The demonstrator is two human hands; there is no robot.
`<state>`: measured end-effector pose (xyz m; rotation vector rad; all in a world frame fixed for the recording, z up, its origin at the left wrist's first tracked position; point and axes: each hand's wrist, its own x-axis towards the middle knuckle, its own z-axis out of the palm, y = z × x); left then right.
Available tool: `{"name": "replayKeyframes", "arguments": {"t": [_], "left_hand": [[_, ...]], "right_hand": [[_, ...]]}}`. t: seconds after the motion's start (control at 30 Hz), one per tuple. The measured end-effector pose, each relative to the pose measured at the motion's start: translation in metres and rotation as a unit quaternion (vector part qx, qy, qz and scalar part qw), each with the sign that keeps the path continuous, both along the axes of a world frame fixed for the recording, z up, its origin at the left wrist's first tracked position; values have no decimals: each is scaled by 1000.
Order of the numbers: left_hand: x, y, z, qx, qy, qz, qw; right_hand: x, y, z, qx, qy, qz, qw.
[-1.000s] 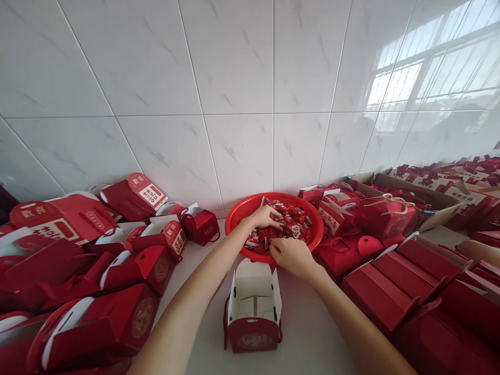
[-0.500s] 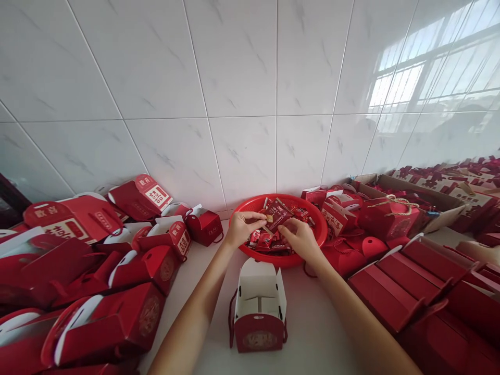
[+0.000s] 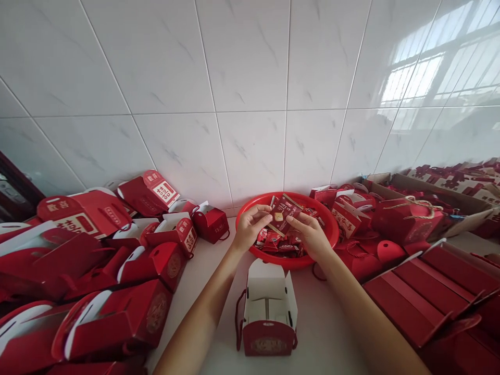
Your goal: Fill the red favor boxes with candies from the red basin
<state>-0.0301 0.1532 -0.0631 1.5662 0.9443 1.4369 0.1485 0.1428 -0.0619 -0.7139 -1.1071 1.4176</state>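
Observation:
Both hands are over a red plastic basket that holds several small red-wrapped sweets. My right hand is closed on the right edge of a dark red snack packet with a picture of a biscuit-like piece on it. My left hand pinches at the packet's left edge, thumb and fingertips together. Between my forearms stands an open red gift box, its flaps up, white inside, with dark red cord handles at its sides.
Many red gift boxes crowd the left side of the white table. Flattened red boxes and more gift boxes lie on the right, beside a cardboard carton. A tiled wall rises behind the basket.
The packet has been lifted and turned more upright, its printed front now facing me. Both hands stay on it. The whole view has shifted slightly, so things appear further right.

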Motion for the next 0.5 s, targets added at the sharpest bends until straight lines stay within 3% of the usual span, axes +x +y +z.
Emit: {"name": "replayKeyframes", "arguments": {"t": [0.17, 0.33, 0.4, 0.5], "left_hand": [[0, 2, -4, 50, 2, 16, 999], [5, -6, 2, 129, 144, 38, 980], [7, -7, 3, 113, 167, -1, 979], [6, -3, 0, 47, 95, -42, 993]], "right_hand": [[1, 1, -2, -2, -5, 4, 1000], [-1, -1, 0, 52, -42, -61, 996], [-2, -2, 1, 83, -62, -74, 992], [-2, -3, 0, 110, -87, -89, 986]]}}
